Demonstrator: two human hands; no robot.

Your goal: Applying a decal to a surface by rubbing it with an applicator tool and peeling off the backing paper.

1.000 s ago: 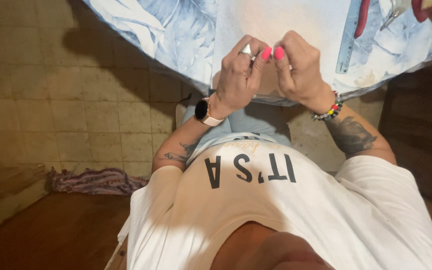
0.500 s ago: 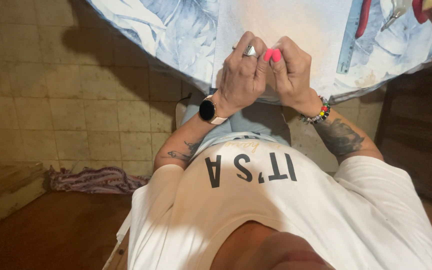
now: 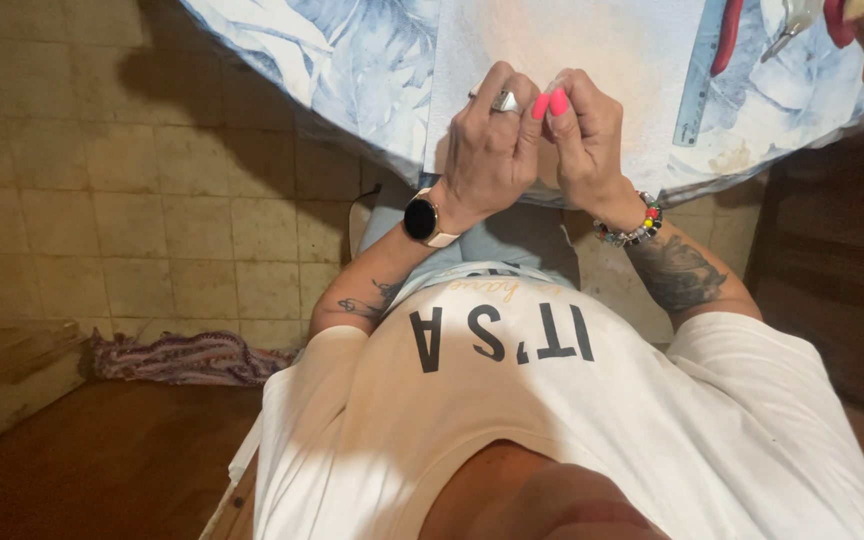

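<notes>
My left hand (image 3: pixel 487 150), with a ring and a dark watch on a pale strap, is curled with its fingertips pinched against those of my right hand (image 3: pixel 584 140). The right hand has pink nails and a bead bracelet. Both hover at the near edge of a table over a pale cloth (image 3: pixel 592 40). Anything held between the fingertips is too small to make out.
A blue-and-white leaf-print tablecloth (image 3: pixel 352 60) covers the table. Red-handled pliers (image 3: pixel 727 30) and a clear ruler (image 3: pixel 697 85) lie at the far right. My white printed T-shirt (image 3: pixel 552 420) fills the foreground. A patterned rag (image 3: pixel 187 355) lies by the tiled wall.
Both hands have risen slightly from the table's edge and closed tighter together, fingertips meeting.
</notes>
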